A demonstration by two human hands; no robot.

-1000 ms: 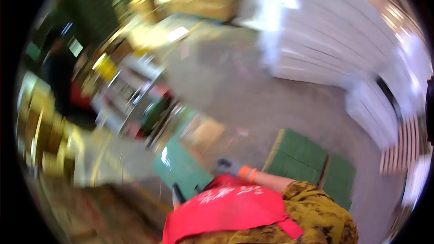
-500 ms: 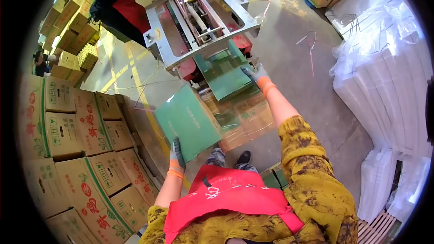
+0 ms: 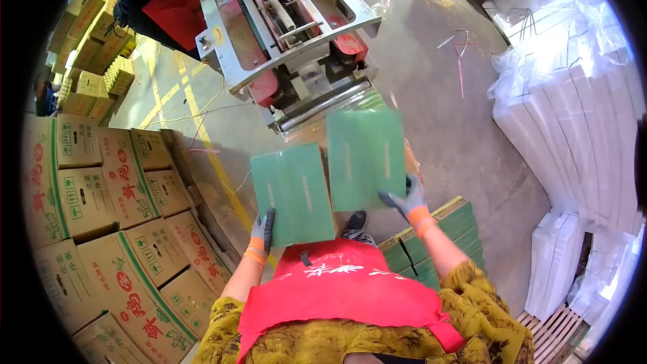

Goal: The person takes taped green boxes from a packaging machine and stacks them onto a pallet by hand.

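Note:
Two green cartons lie side by side in front of my red apron. My left hand, in a grey and orange glove, grips the lower left edge of the left green carton. At the lower right corner of the right green carton, my gloved right hand has its fingers over the top and side. The right carton is slightly blurred and overlaps clear film at the end of a metal machine. What supports the cartons is mostly hidden beneath them.
Brown printed cartons are stacked at the left. More green cartons stand by my right side. Plastic-wrapped white stacks rise at the right, near a slatted pallet. A co-worker in a red apron stands beyond the machine.
My right hand has drawn the right carton out of the machine toward me, next to the left one. The left carton has turned straighter, with my left hand still on it.

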